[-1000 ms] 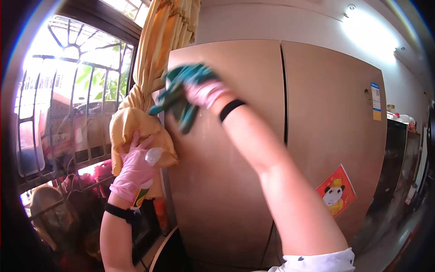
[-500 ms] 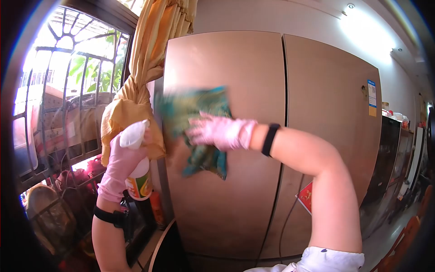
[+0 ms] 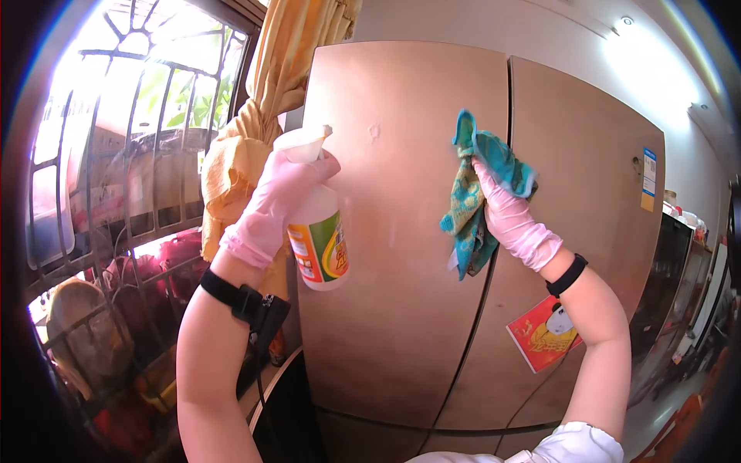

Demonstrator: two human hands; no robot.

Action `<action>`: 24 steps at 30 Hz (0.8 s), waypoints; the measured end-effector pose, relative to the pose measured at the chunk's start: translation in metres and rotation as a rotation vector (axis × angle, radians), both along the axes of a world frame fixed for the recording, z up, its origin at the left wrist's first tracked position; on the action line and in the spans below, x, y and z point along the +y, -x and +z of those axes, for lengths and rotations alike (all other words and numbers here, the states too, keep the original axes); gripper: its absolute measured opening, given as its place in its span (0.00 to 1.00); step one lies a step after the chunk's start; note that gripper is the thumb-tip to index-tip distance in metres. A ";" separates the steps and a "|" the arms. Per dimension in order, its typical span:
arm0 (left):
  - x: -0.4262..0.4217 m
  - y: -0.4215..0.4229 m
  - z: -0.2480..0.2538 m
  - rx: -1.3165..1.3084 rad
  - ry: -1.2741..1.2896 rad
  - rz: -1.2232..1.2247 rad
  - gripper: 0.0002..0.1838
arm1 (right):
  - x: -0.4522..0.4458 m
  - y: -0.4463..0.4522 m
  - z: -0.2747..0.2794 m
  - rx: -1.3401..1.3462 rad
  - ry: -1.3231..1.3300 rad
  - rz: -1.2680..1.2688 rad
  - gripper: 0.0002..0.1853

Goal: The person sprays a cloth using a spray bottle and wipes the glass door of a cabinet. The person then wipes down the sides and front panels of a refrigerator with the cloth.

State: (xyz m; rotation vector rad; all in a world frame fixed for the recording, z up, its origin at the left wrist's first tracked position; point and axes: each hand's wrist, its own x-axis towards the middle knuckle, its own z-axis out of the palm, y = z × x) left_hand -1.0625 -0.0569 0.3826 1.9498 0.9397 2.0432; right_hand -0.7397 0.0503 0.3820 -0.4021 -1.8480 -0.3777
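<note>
In the head view, the left hand (image 3: 282, 197), in a pink glove, is closed around the neck and trigger of a white plastic spray bottle (image 3: 318, 251) with an orange, green and yellow label. The bottle is in front of the left door of a tall brown two-door refrigerator (image 3: 401, 324); whether its base touches the door cannot be told. Its long axis runs nearly upright, with the top leaning a little left, and the nozzle (image 3: 327, 130) points right. The walls look whitish, and how much liquid is inside cannot be made out. The right hand (image 3: 513, 216), also in a pink glove, grips a teal cloth with a yellowish pattern (image 3: 467, 193), bunched between thumb and fingers. The cloth is near the dark gap between the doors, its long axis roughly vertical: one folded end sticks up above the fingers and loose corners hang down. Below the right hand, a red square picture of a panda (image 3: 532, 339) sits tilted on the right door. Beside the left hand hangs a gathered golden fabric curtain (image 3: 231, 174), next to a window with dark metal bars (image 3: 160, 100).
</note>
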 end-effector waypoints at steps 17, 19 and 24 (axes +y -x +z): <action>-0.003 0.012 -0.018 0.017 -0.068 0.102 0.08 | 0.042 0.148 0.094 -0.260 -0.500 -0.537 0.32; 0.001 0.030 -0.027 -0.068 -0.087 0.117 0.08 | 0.053 0.185 0.119 -0.129 -0.363 -0.281 0.32; 0.032 0.072 -0.060 0.030 -0.037 0.523 0.23 | 0.053 0.206 0.025 -0.699 -0.639 -0.311 0.24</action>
